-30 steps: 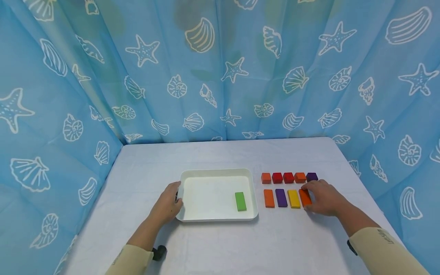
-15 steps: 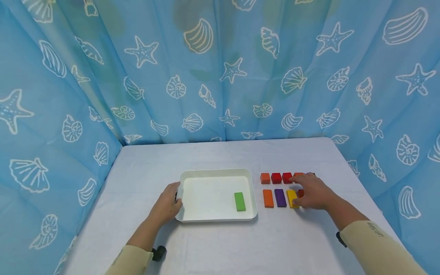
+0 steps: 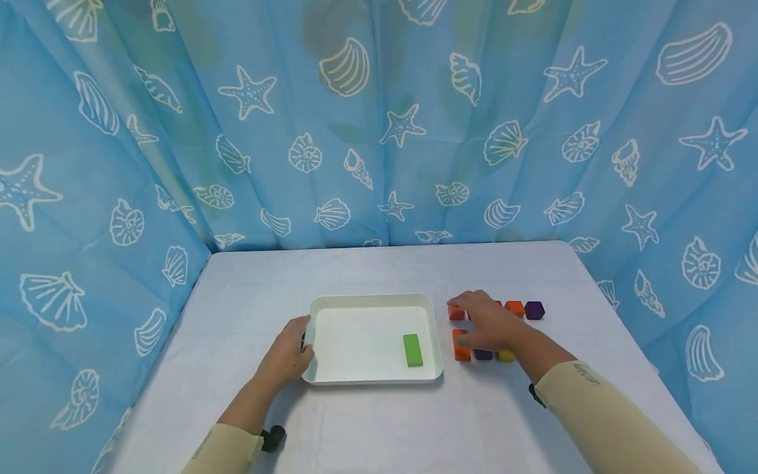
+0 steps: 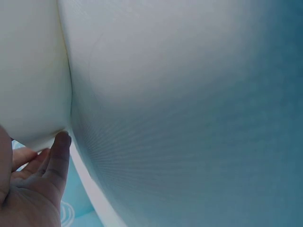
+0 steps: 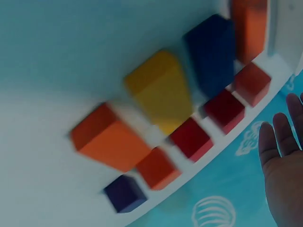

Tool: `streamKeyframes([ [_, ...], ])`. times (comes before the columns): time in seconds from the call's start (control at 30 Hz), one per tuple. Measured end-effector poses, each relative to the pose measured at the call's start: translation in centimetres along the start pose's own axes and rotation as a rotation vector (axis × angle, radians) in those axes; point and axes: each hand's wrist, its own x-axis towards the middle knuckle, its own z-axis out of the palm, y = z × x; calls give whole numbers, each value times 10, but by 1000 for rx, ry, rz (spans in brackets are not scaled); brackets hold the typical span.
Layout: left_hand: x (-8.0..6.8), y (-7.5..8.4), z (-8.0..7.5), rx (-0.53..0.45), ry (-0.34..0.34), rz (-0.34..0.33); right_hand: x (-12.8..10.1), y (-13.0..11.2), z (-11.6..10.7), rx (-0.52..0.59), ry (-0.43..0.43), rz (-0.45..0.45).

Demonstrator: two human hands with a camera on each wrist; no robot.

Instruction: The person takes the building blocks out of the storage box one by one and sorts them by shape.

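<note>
At the left side of the white tray (image 3: 367, 380), my left hand (image 3: 287, 352) holds its wall, fingers toward the back and thumb toward the front. In the left wrist view, fingertips (image 4: 61, 138) meet the tray's corner. A green rectangular block (image 3: 412, 350) lies inside the tray, on the right. My right hand (image 3: 488, 322) is over the blocks right of the tray, fingers extended and holding nothing. Its fingers reach near an orange cube (image 3: 456, 313) and an orange rectangular block (image 3: 461, 345). The yellow block (image 5: 163, 92) and dark purple block (image 5: 213, 56) are partly hidden in the head view.
Behind the rectangular blocks runs a row of cubes, with red cubes (image 5: 191, 139) midway and a purple cube (image 3: 535, 310) at the right end. Another orange rectangular block (image 5: 111, 137) lies right of the yellow one. A blue shell-print curtain (image 3: 379, 164) surrounds the white-covered table (image 3: 379, 428).
My right hand has moved left from the rightmost orange rectangular block to above the leftmost blocks, its fingers having come off that block. The left hand stays at the tray.
</note>
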Motion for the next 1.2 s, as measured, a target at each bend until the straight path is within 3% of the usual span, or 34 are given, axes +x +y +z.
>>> streamKeyframes([
  [0.4, 0, 0, -1, -3, -5, -1, 17, -38, 15, 14, -42, -51],
  [0.83, 1, 1, -3, 5, -8, 8, 17, -61, 30, 10, -94, -114],
  [1.2, -1, 2, -3, -2, -12, -1, 21, -67, 44, -137, -142, -129],
])
